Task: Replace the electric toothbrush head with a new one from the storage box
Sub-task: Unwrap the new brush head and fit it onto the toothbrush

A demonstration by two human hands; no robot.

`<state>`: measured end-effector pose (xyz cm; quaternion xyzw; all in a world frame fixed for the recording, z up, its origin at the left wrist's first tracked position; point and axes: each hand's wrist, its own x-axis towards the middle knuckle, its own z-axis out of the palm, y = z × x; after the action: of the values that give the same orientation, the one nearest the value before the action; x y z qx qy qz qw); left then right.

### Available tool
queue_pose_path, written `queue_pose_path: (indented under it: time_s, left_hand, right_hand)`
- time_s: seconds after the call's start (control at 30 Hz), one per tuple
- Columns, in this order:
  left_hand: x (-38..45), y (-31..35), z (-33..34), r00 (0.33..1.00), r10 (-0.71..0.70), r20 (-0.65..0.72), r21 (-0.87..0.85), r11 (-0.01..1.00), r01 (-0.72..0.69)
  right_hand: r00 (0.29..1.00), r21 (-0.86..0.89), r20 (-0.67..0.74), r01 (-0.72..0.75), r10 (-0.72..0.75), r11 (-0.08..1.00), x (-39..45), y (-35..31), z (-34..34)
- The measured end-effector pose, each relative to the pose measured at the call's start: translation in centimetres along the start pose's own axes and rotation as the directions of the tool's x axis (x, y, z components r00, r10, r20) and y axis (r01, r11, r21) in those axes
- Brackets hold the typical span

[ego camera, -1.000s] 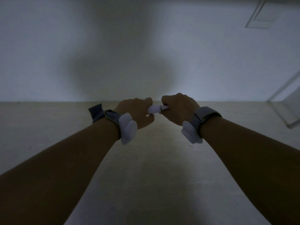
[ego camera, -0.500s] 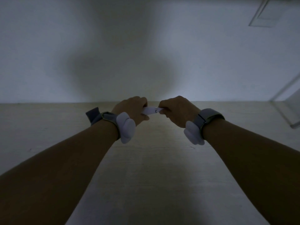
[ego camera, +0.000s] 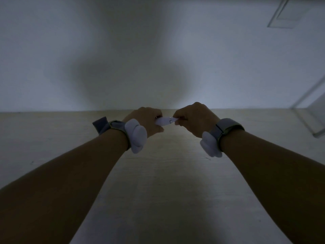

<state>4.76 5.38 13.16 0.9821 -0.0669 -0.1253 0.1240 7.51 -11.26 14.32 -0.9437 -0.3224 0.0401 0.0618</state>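
Note:
Both hands are raised over the far middle of the pale wooden table [ego camera: 158,173] in dim light. My left hand [ego camera: 146,120] is closed around the white toothbrush handle [ego camera: 162,120], whose end pokes out to the right. A short metal pin shows at that end. My right hand [ego camera: 193,118] is closed on the toothbrush head [ego camera: 177,119], of which only a small white tip is visible, just right of the pin. Each wrist wears a grey strap with a white pod. The rest of the handle and head is hidden in my fists.
A clear plastic storage box [ego camera: 314,110] stands at the right edge of the table, partly cut off by the frame. A plain white wall [ego camera: 123,50] rises behind the table. A pale rectangular panel [ego camera: 284,13] sits at the upper right.
My hands have drawn slightly apart. The head has slid off the handle toward the right, and the metal pin between them has become visible.

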Motion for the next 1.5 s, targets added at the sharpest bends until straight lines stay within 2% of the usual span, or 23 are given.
queue_pose_path:
  time_s: [0.17,0.4,0.63,0.97,1.13,1.3,1.4,1.5]
  left_hand:
    - [-0.4,-0.2,0.1,0.999,0.005,-0.034,-0.011,1.0,-0.006]
    - [-1.3,0.0,0.2,1.0,0.0,-0.028,0.023,1.0,0.001]
    - [-1.7,0.3,0.6,0.999,0.007,-0.035,0.099,0.995,-0.003]
    - [-1.6,1.0,0.7,0.999,0.04,0.025,0.074,0.996,-0.042]
    - [-1.2,0.9,0.8,0.999,0.018,0.035,0.04,0.999,-0.02]
    - [-1.5,1.2,1.2,0.999,-0.024,-0.021,-0.112,0.993,0.021]
    - [-1.8,1.7,1.4,1.0,-0.031,-0.007,-0.191,0.981,0.029]
    - [-1.9,2.4,1.2,0.999,-0.029,-0.03,-0.263,0.965,0.02]
  right_hand:
    - [1.0,-0.002,-0.002,-0.004,0.004,1.0,-0.3,-0.3,0.2]
    - [0.994,-0.039,0.107,-0.001,0.005,0.999,-0.8,-1.1,0.4]
    - [0.99,-0.014,0.135,-0.024,0.026,1.0,-1.2,-1.4,0.2]
    - [0.99,-0.071,0.134,-0.025,0.034,0.997,-2.0,-1.2,-0.9]
    - [0.995,0.094,0.013,-0.099,0.098,0.991,-2.0,-1.1,-0.7]
    - [0.979,0.279,-0.124,-0.123,0.163,0.953,-1.8,-0.2,-2.1]
    - [0.956,0.473,-0.177,-0.124,0.232,0.872,-1.7,0.1,-2.6]
    - [0.939,0.677,-0.141,-0.139,0.313,0.723,-1.5,0.2,-2.5]
